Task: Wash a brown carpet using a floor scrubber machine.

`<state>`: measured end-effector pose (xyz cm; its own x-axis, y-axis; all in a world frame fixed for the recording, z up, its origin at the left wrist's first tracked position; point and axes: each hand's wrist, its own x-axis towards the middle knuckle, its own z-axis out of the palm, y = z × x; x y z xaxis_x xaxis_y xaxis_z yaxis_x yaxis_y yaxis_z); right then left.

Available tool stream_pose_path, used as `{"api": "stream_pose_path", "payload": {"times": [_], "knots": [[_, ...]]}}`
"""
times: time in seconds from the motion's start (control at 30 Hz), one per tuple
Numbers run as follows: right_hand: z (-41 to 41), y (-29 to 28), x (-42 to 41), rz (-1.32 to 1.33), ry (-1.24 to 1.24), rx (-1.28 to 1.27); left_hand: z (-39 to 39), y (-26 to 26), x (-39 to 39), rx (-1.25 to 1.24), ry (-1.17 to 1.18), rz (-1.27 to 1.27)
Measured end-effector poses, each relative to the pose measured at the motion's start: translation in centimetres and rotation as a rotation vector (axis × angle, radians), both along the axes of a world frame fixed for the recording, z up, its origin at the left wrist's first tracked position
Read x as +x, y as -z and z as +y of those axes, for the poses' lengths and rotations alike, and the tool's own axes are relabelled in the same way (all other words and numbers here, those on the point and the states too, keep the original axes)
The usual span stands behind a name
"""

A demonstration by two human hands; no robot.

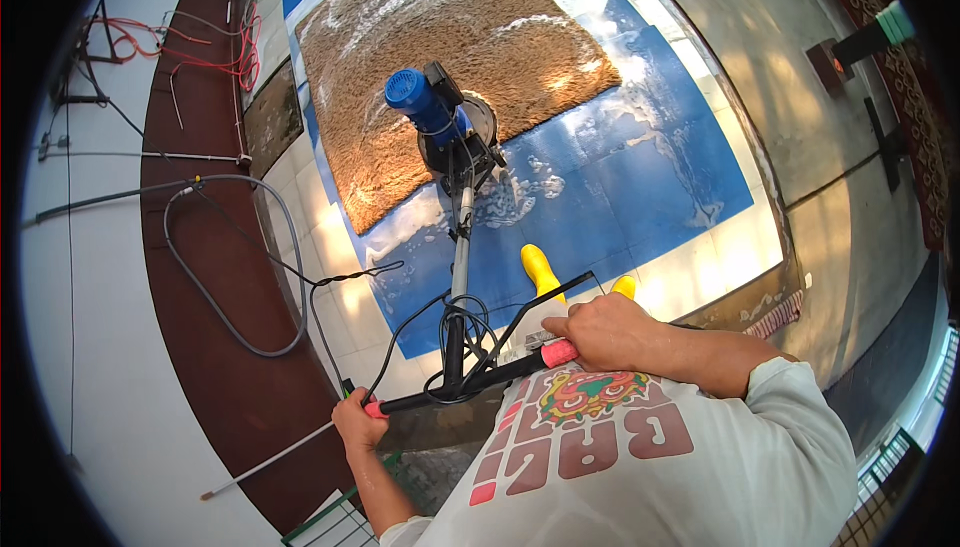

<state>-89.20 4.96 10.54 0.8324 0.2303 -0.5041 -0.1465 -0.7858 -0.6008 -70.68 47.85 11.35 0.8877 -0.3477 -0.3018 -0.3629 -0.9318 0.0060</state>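
A floor scrubbing machine with a blue motor [429, 102] stands at the near edge of a brown shaggy rug [390, 44], its round base [484, 126] partly over the pile. From it a grey pole [460, 269] slopes back to a black T-shaped handlebar [420, 401]. My left hand [360, 421] is wrapped around the bar's left pink grip. At the other end my right hand [611, 331] holds the right pink grip [559, 353], partly covering it, with a finger stretched out. Black cable [469, 322] hangs in loops around the pole, near the bar.
White foam streaks the rug and the wet blue mats [600, 194] beneath it. My yellow boots [541, 269] stand by the near mat edge. On the left, a grey hose [289, 217] loops by the wall, with red hose [247, 51] farther off. A carpet [911, 96] hangs at right.
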Motion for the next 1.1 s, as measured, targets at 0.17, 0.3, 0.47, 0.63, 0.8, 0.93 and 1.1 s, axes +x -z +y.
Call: {"api": "stream_pose_path", "payload": {"times": [0.17,0.3,0.47,0.63,0.8,0.93,1.1], "knots": [[-1.3,-0.6,-4.2,0.056,0.105,-0.006,-3.7,0.7,0.1,0.009,0.108,0.015],[-2.4,-0.2,-6.9,0.086,0.193,-0.027,-6.8,2.0,0.5,-0.016,0.201,0.019],[-4.0,-0.5,-8.8,0.077,0.341,-0.016,-12.0,2.4,3.1,0.009,0.329,-0.009],[-5.2,-0.4,-8.9,0.117,0.459,-0.003,-17.6,2.5,6.9,0.008,0.421,0.01],[-4.9,1.5,-8.2,0.092,0.616,-0.031,-21.0,4.5,11.2,-0.031,0.545,0.012],[-4.7,1.1,-5.2,0.176,0.655,-0.024,-23.3,5.7,15.2,-0.004,0.596,0.049],[-4.0,3.9,-2.6,0.167,0.69,-0.037,-25.1,8.8,19.5,-0.075,0.686,0.039]]}}
